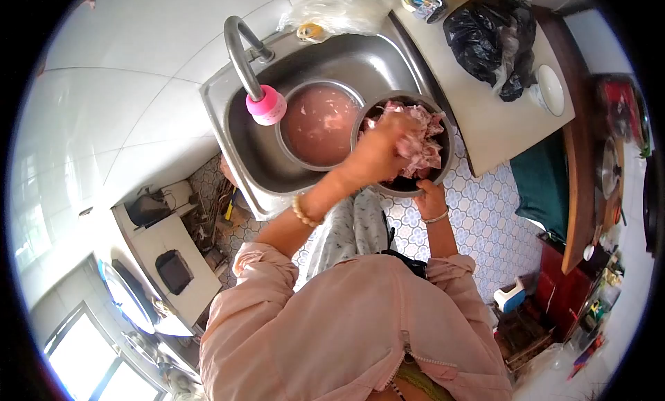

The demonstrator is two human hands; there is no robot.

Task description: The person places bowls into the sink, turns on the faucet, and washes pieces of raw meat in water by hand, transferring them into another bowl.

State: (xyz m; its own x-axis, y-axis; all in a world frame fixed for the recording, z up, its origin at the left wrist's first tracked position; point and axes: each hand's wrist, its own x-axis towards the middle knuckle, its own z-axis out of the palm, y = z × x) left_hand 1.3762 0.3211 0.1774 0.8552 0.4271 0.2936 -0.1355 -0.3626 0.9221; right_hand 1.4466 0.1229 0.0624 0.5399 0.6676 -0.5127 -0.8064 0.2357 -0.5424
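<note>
My left hand (385, 143), with a beaded bracelet at the wrist, is closed on pieces of raw meat (424, 146) in a metal bowl (449, 150). Motion smears its fingers somewhat. With a bangle on its wrist, my right hand (431, 201) grips the near rim of that bowl. The bowl is held at the right edge of the sink (252, 161). Inside the sink stands a round metal basin (282, 139) of cloudy pinkish water, with something pale in it.
A curved faucet (238, 51) with a pink nozzle (266, 106) overhangs the sink. Clear plastic bags (339, 14) lie behind it. On the right counter (478, 134) are a black plastic bag (488, 37) and a white bowl (550, 89). Patterned floor tiles (478, 221) show below.
</note>
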